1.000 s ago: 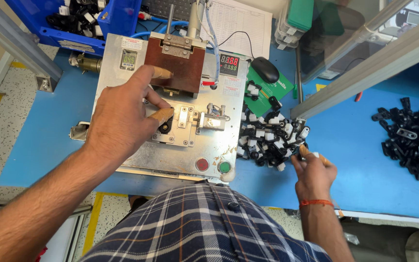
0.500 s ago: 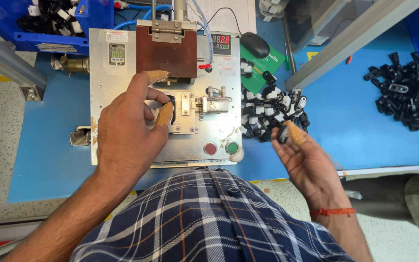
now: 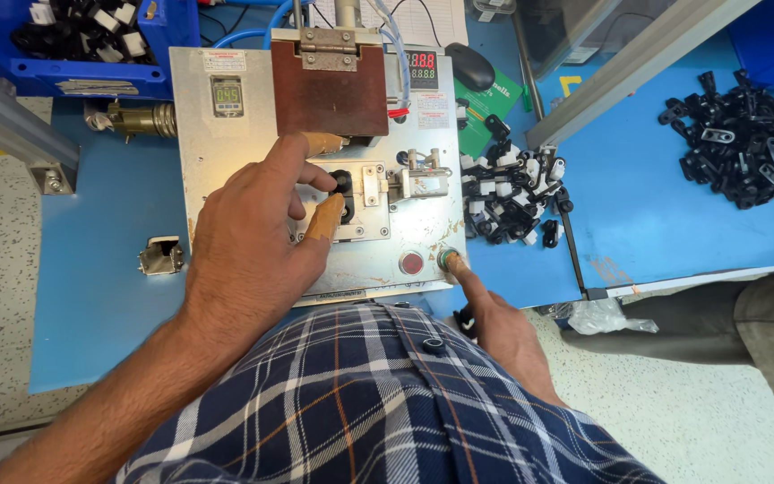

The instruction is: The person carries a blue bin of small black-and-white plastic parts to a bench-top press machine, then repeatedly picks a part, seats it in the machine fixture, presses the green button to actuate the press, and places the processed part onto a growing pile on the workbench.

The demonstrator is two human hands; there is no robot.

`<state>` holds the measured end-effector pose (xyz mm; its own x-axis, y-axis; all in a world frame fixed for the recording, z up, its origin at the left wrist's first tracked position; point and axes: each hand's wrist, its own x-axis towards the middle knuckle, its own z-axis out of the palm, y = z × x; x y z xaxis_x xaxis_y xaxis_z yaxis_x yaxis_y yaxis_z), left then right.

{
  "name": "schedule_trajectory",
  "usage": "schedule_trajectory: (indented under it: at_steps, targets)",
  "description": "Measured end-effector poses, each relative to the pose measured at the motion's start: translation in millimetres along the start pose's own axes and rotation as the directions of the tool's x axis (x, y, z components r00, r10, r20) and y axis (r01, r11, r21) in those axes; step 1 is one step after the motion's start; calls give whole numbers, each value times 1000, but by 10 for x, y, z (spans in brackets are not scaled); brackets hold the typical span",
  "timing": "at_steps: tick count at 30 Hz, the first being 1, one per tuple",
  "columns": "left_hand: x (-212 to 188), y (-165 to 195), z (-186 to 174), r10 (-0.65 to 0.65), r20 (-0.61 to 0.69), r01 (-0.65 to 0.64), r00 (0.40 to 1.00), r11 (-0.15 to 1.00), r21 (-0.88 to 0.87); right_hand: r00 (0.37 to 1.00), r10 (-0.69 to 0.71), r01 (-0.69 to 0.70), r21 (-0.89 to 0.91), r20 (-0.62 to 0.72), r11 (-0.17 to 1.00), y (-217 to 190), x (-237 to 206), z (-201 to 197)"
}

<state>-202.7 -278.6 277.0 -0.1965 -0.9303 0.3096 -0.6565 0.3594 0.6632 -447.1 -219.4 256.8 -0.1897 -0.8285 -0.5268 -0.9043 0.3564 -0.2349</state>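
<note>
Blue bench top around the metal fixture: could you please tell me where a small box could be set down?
Bare blue surface lies left of the metal fixture plate, around the small metal bracket, and between the mixed black-and-white parts pile and the black parts pile. It is crowded on the plate, where the left hand rests and the right hand touches the green button.

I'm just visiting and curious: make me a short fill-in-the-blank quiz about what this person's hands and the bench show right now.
1. The right hand presses one fingertip on the ____ round button of the metal machine.
2. Just to the left of that button sits a ____ round button.
3. The left hand rests on the machine beside a small ____ part in its fixture.
4. The table surface is ____.

Missing words: green; red; black; blue
</note>
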Motion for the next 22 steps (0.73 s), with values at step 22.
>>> schedule_trajectory:
  at_steps: [22]
  targets:
    - [345, -131, 48, 50, 186, -46, 981, 999, -22, 939, 305, -163, 573, -159, 803, -213, -259, -259]
